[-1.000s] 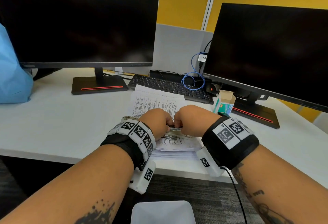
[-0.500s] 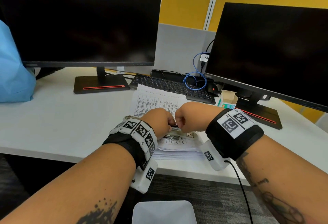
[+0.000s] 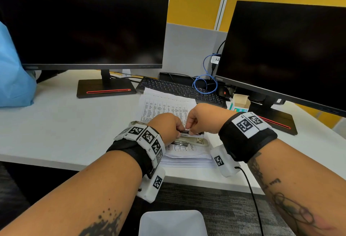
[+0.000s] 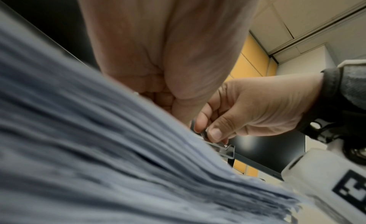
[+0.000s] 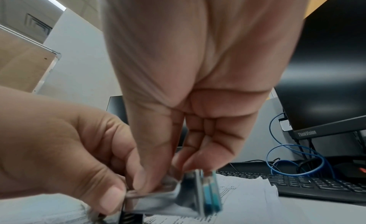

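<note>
Right wrist view: right hand (image 5: 198,94) pinches the stapler (image 5: 156,199) top; left hand (image 5: 59,149) grips it too; in the head view knuckles hide this
Stapler: on the paper stack (image 3: 164,104), near the desk (image 3: 56,123) edge
Behind: keyboard (image 3: 179,89)
</note>
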`<state>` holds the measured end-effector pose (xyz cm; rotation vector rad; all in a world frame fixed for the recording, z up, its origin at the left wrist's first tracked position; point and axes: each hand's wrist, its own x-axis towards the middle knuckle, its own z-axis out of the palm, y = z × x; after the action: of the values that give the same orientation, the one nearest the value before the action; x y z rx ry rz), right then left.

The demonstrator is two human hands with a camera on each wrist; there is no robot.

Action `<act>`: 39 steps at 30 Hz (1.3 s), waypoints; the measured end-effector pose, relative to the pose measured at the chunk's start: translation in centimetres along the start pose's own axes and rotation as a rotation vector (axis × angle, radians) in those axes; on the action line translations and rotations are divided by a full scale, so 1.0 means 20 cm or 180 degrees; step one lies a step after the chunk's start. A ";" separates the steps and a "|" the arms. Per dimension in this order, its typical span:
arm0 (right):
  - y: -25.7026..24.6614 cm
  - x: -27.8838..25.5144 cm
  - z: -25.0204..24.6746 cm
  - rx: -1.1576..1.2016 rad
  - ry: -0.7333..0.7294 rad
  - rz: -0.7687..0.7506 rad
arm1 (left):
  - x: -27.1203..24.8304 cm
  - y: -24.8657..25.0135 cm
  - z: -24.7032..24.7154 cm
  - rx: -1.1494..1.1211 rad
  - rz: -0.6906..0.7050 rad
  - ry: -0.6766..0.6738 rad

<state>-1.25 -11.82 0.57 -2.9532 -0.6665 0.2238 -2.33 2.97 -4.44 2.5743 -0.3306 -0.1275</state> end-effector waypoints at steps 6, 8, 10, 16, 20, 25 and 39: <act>0.03 0.01 -0.01 -0.0225 -0.0134 0.0027 | -0.01 0.01 0.00 0.0048 0.0026 0.0025; 0.04 0.00 -0.01 -0.0229 -0.0172 0.0037 | -0.01 0.01 -0.01 0.0083 0.0040 0.0009; 0.05 -0.01 0.00 -0.0256 -0.0196 -0.0020 | -0.02 0.01 0.00 0.0090 0.0021 0.0017; 0.10 -0.07 0.04 -0.0531 -0.0193 -0.0095 | -0.03 0.01 -0.01 0.0303 0.0016 0.0001; 0.14 -0.08 0.10 -0.0096 0.0207 0.0094 | -0.05 -0.02 -0.05 0.0913 -0.0340 -0.0125; 0.13 -0.09 0.12 0.0061 0.0238 0.0257 | -0.13 -0.08 -0.21 0.1962 -0.0817 -0.0399; 0.09 -0.10 0.16 0.0353 0.0390 0.0415 | -0.12 0.15 -0.36 0.0635 0.0148 0.0483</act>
<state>-2.91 -14.05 -2.64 -2.8775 -0.4323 0.0861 -4.14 4.61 3.31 2.7503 -0.3614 0.1236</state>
